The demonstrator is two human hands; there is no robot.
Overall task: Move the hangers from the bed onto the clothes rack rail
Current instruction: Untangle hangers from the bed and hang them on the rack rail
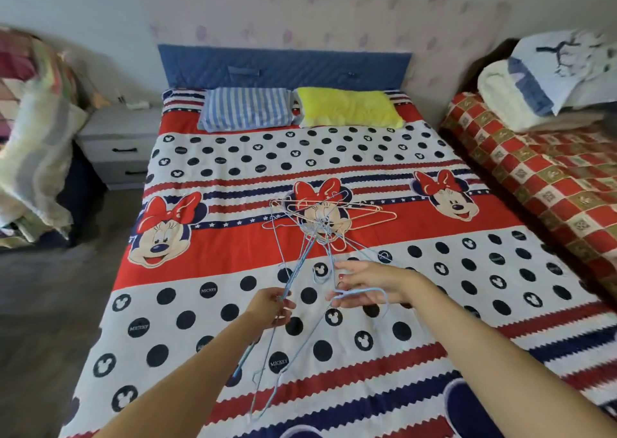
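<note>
Cartoon-printed bedding covers the bed (233, 304), with a striped pillow (245, 110) and a yellow pillow (349, 108) set at twelve o'clock beneath a blue headboard (283, 66). A tangled heap of wire hangers (320, 218) lies near the middle of the cover. Several blue hangers (277, 364) are pinched in the left hand (270, 305) at seven o'clock from the heap, hanging below it toward the near edge. The right hand (370, 285), at five o'clock from the heap, is partly open, its fingers (347, 300) curled loosely about one blue wire. Gathering appears to be the step in hand. No rack rail is seen. Next, the wires likely must be freed from the tangle, then lifted clear.
</note>
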